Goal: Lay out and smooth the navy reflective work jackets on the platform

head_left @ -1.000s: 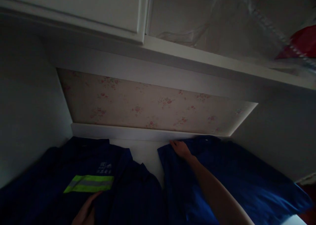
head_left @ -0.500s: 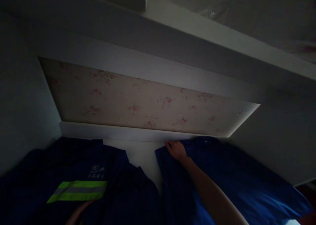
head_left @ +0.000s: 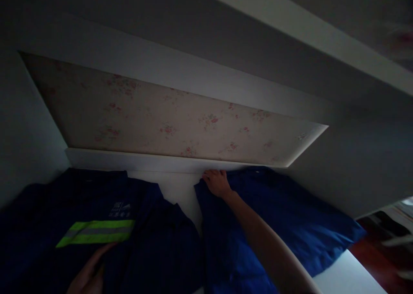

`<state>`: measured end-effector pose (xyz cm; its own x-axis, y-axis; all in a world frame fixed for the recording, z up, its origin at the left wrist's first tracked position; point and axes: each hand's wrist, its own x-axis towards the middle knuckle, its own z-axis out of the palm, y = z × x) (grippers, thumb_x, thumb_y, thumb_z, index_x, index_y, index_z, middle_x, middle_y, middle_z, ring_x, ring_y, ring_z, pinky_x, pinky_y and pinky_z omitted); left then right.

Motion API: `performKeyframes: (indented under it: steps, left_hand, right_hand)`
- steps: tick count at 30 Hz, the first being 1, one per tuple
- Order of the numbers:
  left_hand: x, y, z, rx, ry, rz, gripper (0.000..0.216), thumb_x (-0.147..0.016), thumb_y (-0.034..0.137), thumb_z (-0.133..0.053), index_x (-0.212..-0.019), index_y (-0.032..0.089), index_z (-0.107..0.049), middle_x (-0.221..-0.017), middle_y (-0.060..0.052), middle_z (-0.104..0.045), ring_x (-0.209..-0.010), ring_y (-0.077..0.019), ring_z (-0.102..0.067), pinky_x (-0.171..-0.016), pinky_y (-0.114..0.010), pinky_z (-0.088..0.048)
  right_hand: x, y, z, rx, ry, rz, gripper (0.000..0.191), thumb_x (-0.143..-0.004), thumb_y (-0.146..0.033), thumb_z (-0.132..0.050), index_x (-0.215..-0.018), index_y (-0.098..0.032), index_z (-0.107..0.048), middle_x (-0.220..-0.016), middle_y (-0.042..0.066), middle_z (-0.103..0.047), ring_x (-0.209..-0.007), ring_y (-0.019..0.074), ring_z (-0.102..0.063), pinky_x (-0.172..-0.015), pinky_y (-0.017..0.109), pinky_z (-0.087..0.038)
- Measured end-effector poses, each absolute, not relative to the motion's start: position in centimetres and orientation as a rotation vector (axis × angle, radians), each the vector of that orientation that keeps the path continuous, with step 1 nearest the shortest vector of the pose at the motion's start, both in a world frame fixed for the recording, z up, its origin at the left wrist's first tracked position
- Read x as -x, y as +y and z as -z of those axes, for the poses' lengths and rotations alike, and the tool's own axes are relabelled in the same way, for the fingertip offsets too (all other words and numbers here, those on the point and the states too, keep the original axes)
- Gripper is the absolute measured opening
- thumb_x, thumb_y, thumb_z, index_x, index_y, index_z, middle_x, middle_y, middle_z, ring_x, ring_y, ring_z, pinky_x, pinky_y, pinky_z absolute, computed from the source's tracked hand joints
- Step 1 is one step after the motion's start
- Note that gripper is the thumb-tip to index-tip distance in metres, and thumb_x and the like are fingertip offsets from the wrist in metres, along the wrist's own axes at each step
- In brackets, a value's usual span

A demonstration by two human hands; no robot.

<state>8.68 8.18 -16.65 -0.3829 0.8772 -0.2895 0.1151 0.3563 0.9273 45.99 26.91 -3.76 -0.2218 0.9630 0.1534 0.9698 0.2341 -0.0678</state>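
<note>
Two dark blue garments lie side by side on a white shelf (head_left: 176,193) inside a dim cupboard. My right hand (head_left: 217,183) rests on the far left corner of the folded blue garment (head_left: 277,216) on the right, fingers bent against the cloth near the back ledge. My left hand (head_left: 88,273) lies flat on the left garment (head_left: 151,238), just below its yellow-green reflective stripe (head_left: 97,232) and a small white logo. Whether either hand pinches the cloth is unclear in the dark.
A flowered back panel (head_left: 167,122) stands behind a white ledge (head_left: 129,160). A shelf board (head_left: 290,23) runs overhead. White side walls close in left and right. At the far right a reddish floor (head_left: 380,255) shows beyond the shelf's edge.
The view has dropped and swung left, so the upper cupboard door and red item left the frame. Both hands stay on their garments, the left one showing more.
</note>
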Motion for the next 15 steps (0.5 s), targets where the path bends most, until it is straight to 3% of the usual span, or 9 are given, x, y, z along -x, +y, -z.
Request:
performKeyframes:
  steps: [2,6,9,11,13,15]
  left_hand:
    - [-9.4,8.0,14.8,-0.888,1.776,-1.151,0.042,-0.074,0.048,-0.050,-0.106,0.029,-0.070,-0.118,-0.004,-0.071,-0.123,-0.0332,-0.056,-0.115,-0.053,-0.032]
    - [-10.6,8.0,11.9,-0.894,1.832,-1.102,0.042,-0.069,0.046,-0.049,-0.101,0.027,-0.068,-0.115,-0.005,-0.070,-0.123,-0.0345,-0.055,-0.115,-0.052,-0.031]
    - [-10.9,8.0,11.2,-0.919,1.848,-1.074,0.041,-0.066,0.043,-0.049,-0.099,0.027,-0.065,-0.115,-0.006,-0.069,-0.124,-0.0343,-0.054,-0.114,-0.049,-0.035]
    - [-10.9,7.9,11.3,-0.957,1.860,-1.079,0.039,-0.064,0.041,-0.048,-0.097,0.027,-0.064,-0.114,-0.006,-0.069,-0.125,-0.0343,-0.054,-0.112,-0.048,-0.038]
    - [-10.8,7.7,11.6,-1.004,1.847,-1.094,0.038,-0.062,0.039,-0.048,-0.095,0.027,-0.062,-0.113,-0.007,-0.069,-0.125,-0.0349,-0.054,-0.110,-0.049,-0.039]
    - [-10.7,7.5,12.0,-1.036,1.835,-1.117,0.040,-0.061,0.039,-0.048,-0.096,0.027,-0.062,-0.114,-0.008,-0.069,-0.125,-0.0361,-0.054,-0.111,-0.051,-0.037]
  right_hand:
    - [-46.4,23.9,2.6,1.813,-2.288,0.044,0.037,-0.102,-0.037,-0.033,-0.124,-0.021,-0.059,-0.130,0.009,-0.062,-0.122,0.0227,-0.052,-0.108,0.044,-0.030]
    - [-46.9,13.4,1.1,1.660,-2.300,-0.092,0.036,-0.101,-0.038,-0.035,-0.124,-0.025,-0.060,-0.128,0.006,-0.062,-0.121,0.0193,-0.053,-0.105,0.036,-0.038]
    - [-46.6,5.8,2.7,1.442,-2.467,-0.285,0.040,-0.096,-0.047,-0.046,-0.133,-0.035,-0.054,-0.142,0.004,-0.053,-0.131,0.0263,-0.045,-0.117,0.056,-0.020]
    - [-46.3,3.2,4.7,1.365,-2.558,-0.390,0.049,-0.093,-0.054,-0.049,-0.140,-0.039,-0.046,-0.152,0.003,-0.041,-0.140,0.0326,-0.034,-0.114,0.070,-0.002]
    - [-46.2,2.8,6.6,1.353,-2.575,-0.440,0.048,-0.095,-0.054,-0.044,-0.141,-0.039,-0.045,-0.154,0.003,-0.038,-0.143,0.0322,-0.028,-0.112,0.071,0.004]
    - [-46.2,4.2,8.0,1.363,-2.543,-0.401,0.042,-0.099,-0.050,-0.038,-0.137,-0.037,-0.050,-0.151,0.002,-0.044,-0.143,0.0273,-0.030,-0.114,0.067,0.006]
